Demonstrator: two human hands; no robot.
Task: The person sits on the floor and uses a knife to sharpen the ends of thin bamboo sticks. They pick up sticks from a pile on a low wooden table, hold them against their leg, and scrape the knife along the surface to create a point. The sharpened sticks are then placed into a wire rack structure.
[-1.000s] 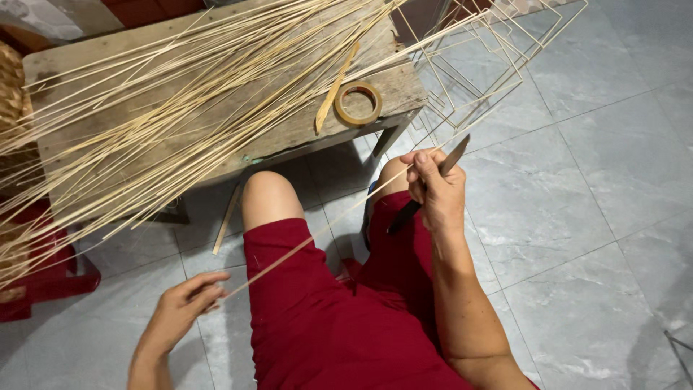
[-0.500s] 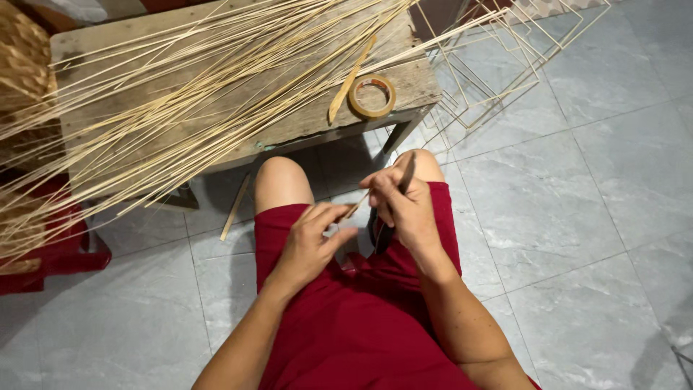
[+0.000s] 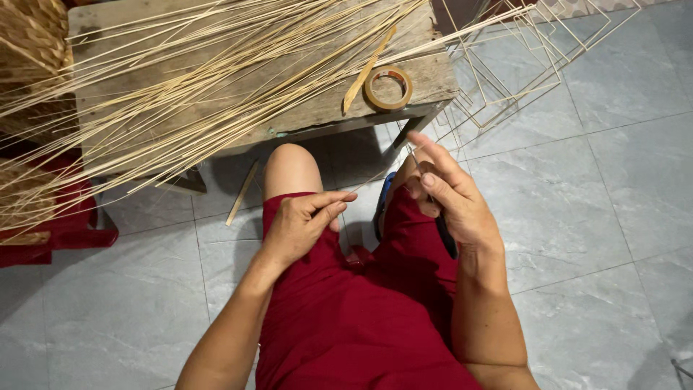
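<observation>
Head cam, looking down at a seated person in red shorts [image 3: 361, 325], knees apart over a grey tile floor [image 3: 599, 217]. Left hand [image 3: 303, 224] sits over the left thigh, thumb & forefinger pinched together at the tips, other fingers curled under; a thin bamboo strip [image 3: 375, 175] runs from that pinch up & right toward the other hand, very fine, hard to trace the whole way. Right hand [image 3: 447, 198] hovers above the right knee, index & middle fingers stretched out, thumb tucked in against a dark knife handle [image 3: 446, 235] that pokes down below the palm; blade hidden, so can't tell how it meets the strip. Both hands near each other, not touching. Just ahead of the knees: low wooden table [image 3: 289, 108], piled w/ long pale bamboo sticks [image 3: 180, 87] fanning out to the left. On its right end a roll of brown tape [image 3: 388, 88] lies flat, a flat wooden slat [image 3: 368, 70] just beside it. Thin stick frames [image 3: 520, 65] lean off the table's right corner. Red plastic stool [image 3: 65, 224] far left.
</observation>
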